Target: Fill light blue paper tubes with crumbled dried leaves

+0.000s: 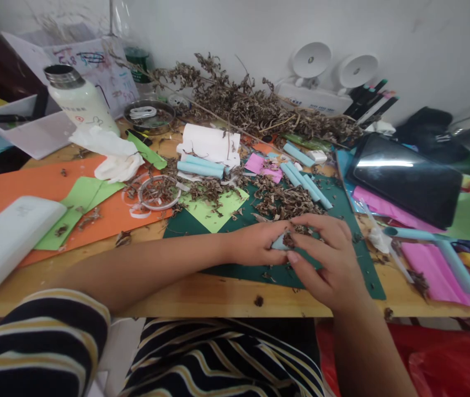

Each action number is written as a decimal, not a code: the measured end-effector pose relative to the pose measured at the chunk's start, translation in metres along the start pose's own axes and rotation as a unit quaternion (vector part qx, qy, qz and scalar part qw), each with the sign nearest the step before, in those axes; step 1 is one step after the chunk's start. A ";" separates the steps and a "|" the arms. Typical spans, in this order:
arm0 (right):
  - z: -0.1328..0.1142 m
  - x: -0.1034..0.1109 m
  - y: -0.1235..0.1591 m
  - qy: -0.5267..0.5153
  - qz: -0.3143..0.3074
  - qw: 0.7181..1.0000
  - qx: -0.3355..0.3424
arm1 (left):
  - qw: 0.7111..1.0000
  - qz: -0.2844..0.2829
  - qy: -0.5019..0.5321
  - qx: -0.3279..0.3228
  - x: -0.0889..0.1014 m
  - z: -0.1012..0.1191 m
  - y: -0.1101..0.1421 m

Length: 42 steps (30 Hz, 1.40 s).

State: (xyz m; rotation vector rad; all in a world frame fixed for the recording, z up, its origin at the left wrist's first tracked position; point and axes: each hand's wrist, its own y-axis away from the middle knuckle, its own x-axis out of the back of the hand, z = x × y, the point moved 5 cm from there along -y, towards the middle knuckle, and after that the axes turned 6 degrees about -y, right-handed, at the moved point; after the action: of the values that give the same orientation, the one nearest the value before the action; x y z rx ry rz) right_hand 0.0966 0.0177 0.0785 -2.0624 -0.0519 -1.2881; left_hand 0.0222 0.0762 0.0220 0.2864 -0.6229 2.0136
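My left hand is closed around a light blue paper tube above the dark green cutting mat. Crumbled dry leaves show at the tube's end. Thumb and fingers of my right hand are bent around those leaves, pinching them at the opening. Just beyond both hands lies a heap of dry brown leaves. Several more blue paper tubes rest behind that heap, and a lime green paper sheet lies to its left, with leaf bits on it.
Dried leafy branches stretch along the wall. On the left stand a pale bottle and a white oblong case on orange paper. A roll of clear tape lies mid-table. To the right is a black tablet.
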 end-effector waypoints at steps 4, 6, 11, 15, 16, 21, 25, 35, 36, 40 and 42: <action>-0.002 0.004 -0.006 0.031 -0.086 0.996 -0.025 | 0.999 -0.011 -0.033 0.010 -0.001 0.000 0.000; -0.002 0.007 -0.007 0.001 -0.068 0.997 -0.020 | 0.999 -0.006 -0.041 0.015 -0.001 -0.001 0.000; 0.008 0.007 -0.002 -0.065 -0.001 0.997 -0.037 | 0.999 -0.003 -0.032 0.010 -0.002 -0.002 0.001; 0.009 0.008 -0.004 -0.097 0.004 0.994 -0.043 | 0.999 -0.010 -0.029 0.020 -0.001 -0.001 0.000; 0.007 0.008 -0.006 -0.091 -0.001 0.995 -0.025 | 0.999 -0.014 -0.029 0.019 -0.001 -0.001 0.000; 0.000 0.008 -0.010 -0.021 -0.031 0.998 0.044 | 0.999 -0.025 -0.014 0.014 -0.001 0.002 -0.001; 0.001 0.008 -0.006 0.047 -0.024 0.998 0.043 | 0.999 -0.017 -0.029 0.023 0.000 0.002 0.000; -0.009 -0.002 -0.010 0.080 -0.140 0.987 0.000 | 1.000 -0.023 -0.012 0.004 -0.001 -0.001 0.000; -0.008 0.000 -0.010 0.051 -0.122 0.991 0.000 | 0.999 -0.024 -0.023 0.014 -0.001 -0.001 0.000; 0.002 0.016 -0.007 -0.048 0.020 0.998 -0.034 | 0.999 -0.015 -0.040 0.029 0.000 0.000 -0.001; 0.008 0.018 -0.004 -0.042 0.051 0.996 -0.063 | 0.999 -0.011 -0.031 0.024 0.000 0.001 -0.001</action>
State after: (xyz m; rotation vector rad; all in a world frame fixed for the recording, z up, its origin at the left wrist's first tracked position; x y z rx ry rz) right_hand 0.1105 0.0201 0.0926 -2.1967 0.0991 -1.1674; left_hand 0.0224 0.0762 0.0233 0.3845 -0.6087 2.0068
